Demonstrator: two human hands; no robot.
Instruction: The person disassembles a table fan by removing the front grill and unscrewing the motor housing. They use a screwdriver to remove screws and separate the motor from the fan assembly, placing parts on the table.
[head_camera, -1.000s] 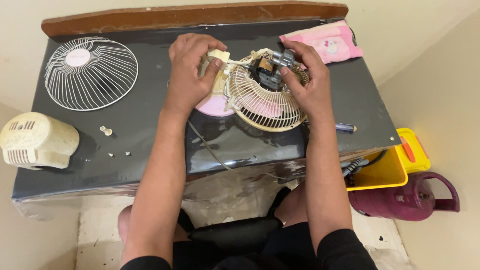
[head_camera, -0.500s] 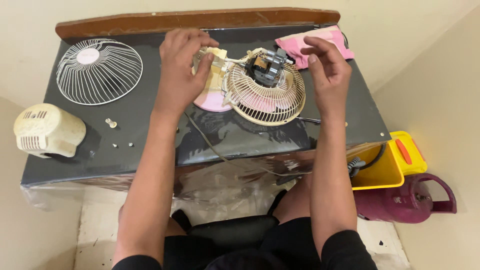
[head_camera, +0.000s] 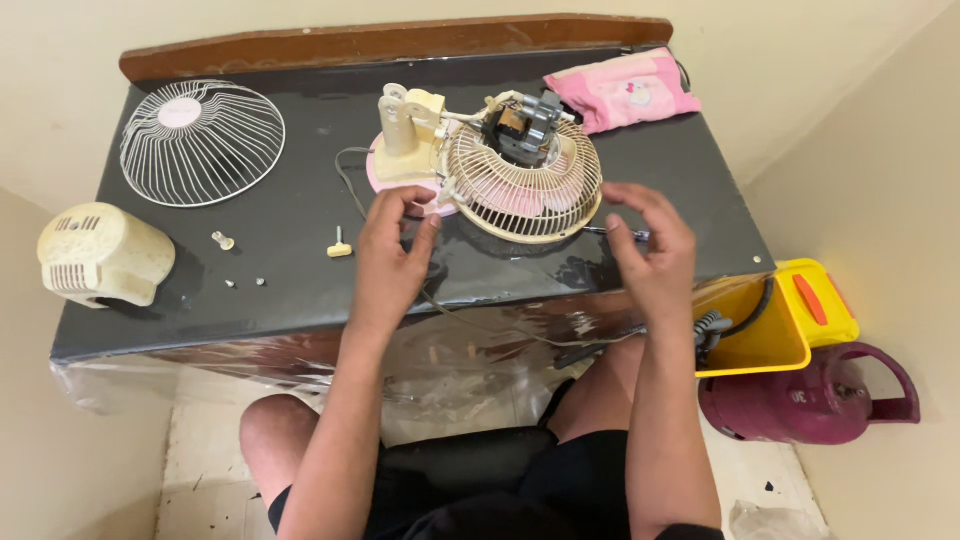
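Observation:
A small fan lies partly taken apart on the dark tabletop (head_camera: 280, 210). Its cream rear guard (head_camera: 525, 190) faces up, with the bare motor (head_camera: 520, 120), a cream neck (head_camera: 405, 120) and a pink base (head_camera: 385, 172) beside it. My left hand (head_camera: 390, 250) rests just in front of the pink base, fingertips at its edge, holding nothing. To the right of the guard, my right hand (head_camera: 650, 245) hovers with fingers spread and empty. A dark slim tool (head_camera: 600, 230) lies partly hidden under that hand.
A loose front wire grille (head_camera: 200, 140) lies back left, a cream motor cover (head_camera: 100, 255) front left. A cream knob (head_camera: 340, 247) and small screws (head_camera: 222, 240) lie between. A pink pouch (head_camera: 620, 90) sits back right. A yellow box (head_camera: 790, 310) and maroon gas cylinder (head_camera: 810, 400) stand right.
Both hands have let go of the fan and drawn back toward me. The fan stays lying on the table.

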